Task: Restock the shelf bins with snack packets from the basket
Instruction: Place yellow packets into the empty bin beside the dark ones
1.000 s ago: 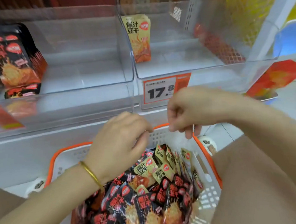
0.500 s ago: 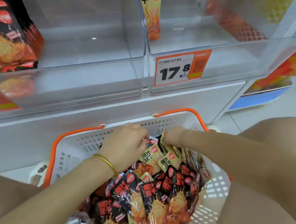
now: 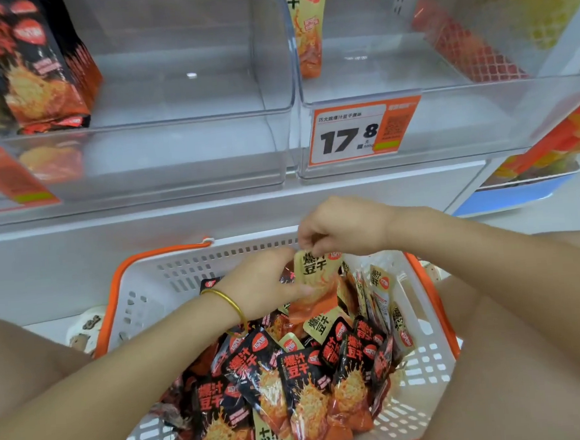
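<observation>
Head view: two clear shelf bins side by side, left bin (image 3: 181,152) w/ black packets (image 3: 34,66) stacked at its left end, right bin (image 3: 463,121) w/ one upright yellow pack (image 3: 308,29) at its left wall. Below, white basket (image 3: 196,267) w/ orange rim, heaped w/ snack packets (image 3: 302,373), mostly black. Both hands together over basket's far side: right hand (image 3: 344,226) pinches top of a yellow packet (image 3: 314,269), left hand (image 3: 262,283) grips its lower left edge, thumb on front. Price tag (image 3: 351,136) reads 17.8 on right bin front. Gold bangle (image 3: 231,304) on left wrist.
</observation>
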{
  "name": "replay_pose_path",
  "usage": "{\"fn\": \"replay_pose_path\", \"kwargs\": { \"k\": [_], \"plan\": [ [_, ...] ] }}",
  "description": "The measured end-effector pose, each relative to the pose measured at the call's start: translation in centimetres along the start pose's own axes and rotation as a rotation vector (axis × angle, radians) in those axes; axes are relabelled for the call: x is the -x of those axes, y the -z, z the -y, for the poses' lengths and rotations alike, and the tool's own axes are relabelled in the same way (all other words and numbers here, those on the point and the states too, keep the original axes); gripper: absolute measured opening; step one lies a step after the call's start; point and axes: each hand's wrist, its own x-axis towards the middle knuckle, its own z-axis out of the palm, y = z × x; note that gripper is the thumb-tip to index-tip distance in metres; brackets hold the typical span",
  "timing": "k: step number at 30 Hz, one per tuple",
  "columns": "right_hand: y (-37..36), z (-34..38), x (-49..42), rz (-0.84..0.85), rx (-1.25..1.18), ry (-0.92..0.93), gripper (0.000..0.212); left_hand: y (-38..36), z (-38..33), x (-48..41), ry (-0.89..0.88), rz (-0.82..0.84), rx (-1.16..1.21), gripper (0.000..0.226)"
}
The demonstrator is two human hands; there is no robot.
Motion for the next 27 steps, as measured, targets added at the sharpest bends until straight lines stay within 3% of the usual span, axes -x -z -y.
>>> {"fn": "replay_pose_path", "kwargs": {
  "k": [4, 7, 11, 15, 17, 19, 20, 23, 27],
  "plan": [
    [1.1, 0.5, 2.1, -0.185, -0.307, -0.088, 0.017, 1.0, -0.7, 0.7, -0.011, -0.123, 0.284, 0.014],
    [1.6, -0.1, 4.8, -0.335, -0.572, -0.219, 0.023, 2.7, -1.7, 1.9, -0.03, -0.179, 0.517, 0.017],
    [2.1, 0.6, 8.0, -0.18, -1.158, -0.161, 0.035, 6.0, -4.5, 3.3, -0.141, -0.294, 0.66, 0.012],
    [5.6, 1.2, 9.0, -0.334, -1.26, -0.09, 0.038, 10.0, -7.1, 3.2, -0.288, -0.477, 0.641, 0.013],
    [9.1, 0.5, 9.1, -0.471, -1.322, -0.077, 0.03, 12.0, -7.9, 2.8, -0.336, -0.69, 0.549, 0.01],
    [12.6, -1.0, 8.4, -0.644, -1.317, -0.13, 0.014, 13.8, -8.1, 2.2, -0.373, -0.864, 0.292, 0.005],
    [14.0, -1.8, 7.5, -0.717, -1.273, -0.178, 0.01, 14.4, -8.0, 1.8, -0.373, -0.902, 0.139, 0.02],
    [16.1, -4.3, 3.3, -0.783, -1.111, -0.342, 0.015, 15.3, -7.3, -0.1, -0.354, -0.829, -0.202, 0.057],
    [16.0, -7.3, -3.8, -0.63, -0.965, -0.5, 0.034, 15.2, -6.5, -1.7, -0.308, -0.74, -0.321, 0.072]
  ]
}}
